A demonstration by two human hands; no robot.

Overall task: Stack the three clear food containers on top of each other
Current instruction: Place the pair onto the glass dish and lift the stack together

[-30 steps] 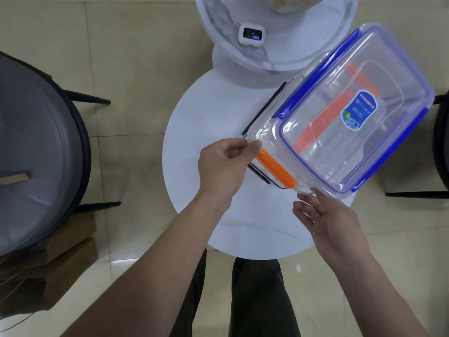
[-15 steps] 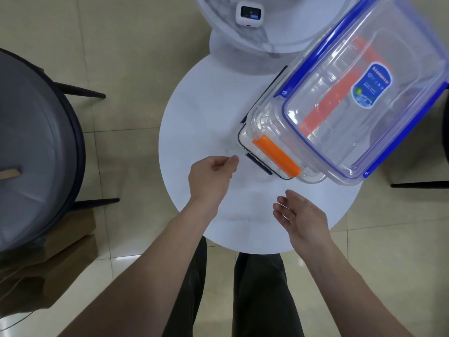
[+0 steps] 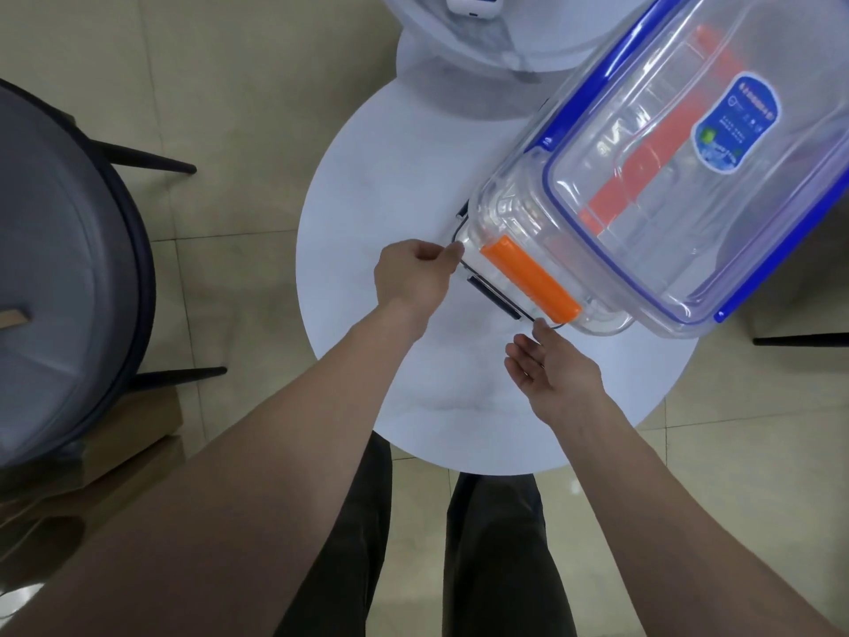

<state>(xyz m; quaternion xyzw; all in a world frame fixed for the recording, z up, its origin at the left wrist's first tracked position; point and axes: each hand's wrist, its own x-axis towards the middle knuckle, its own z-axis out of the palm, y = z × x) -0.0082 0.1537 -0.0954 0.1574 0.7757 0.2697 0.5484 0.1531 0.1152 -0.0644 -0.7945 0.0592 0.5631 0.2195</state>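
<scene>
Three clear food containers stand stacked at the right of the round white table [image 3: 367, 177]. The large blue-lidded container [image 3: 689, 186] is on top. Under it sits the orange-clipped container [image 3: 528, 278], and the black-clipped container [image 3: 494, 296] is at the bottom, mostly hidden. My left hand [image 3: 413, 278] has its fingers curled, with the thumb tip against the stack's near left corner. My right hand [image 3: 551, 374] is open, palm up, and its fingertips reach the black rim at the near right corner.
A grey padded chair [image 3: 55, 268] stands to the left, with a cardboard box [image 3: 138, 429] below it. A second round table [image 3: 528, 34] with a small white device [image 3: 473, 2] lies beyond. A dark chair leg [image 3: 799, 340] shows at the right.
Both hands drew back from the stack half a second ago. They have since moved forward again to touch its near corners. The stack has stayed in place.
</scene>
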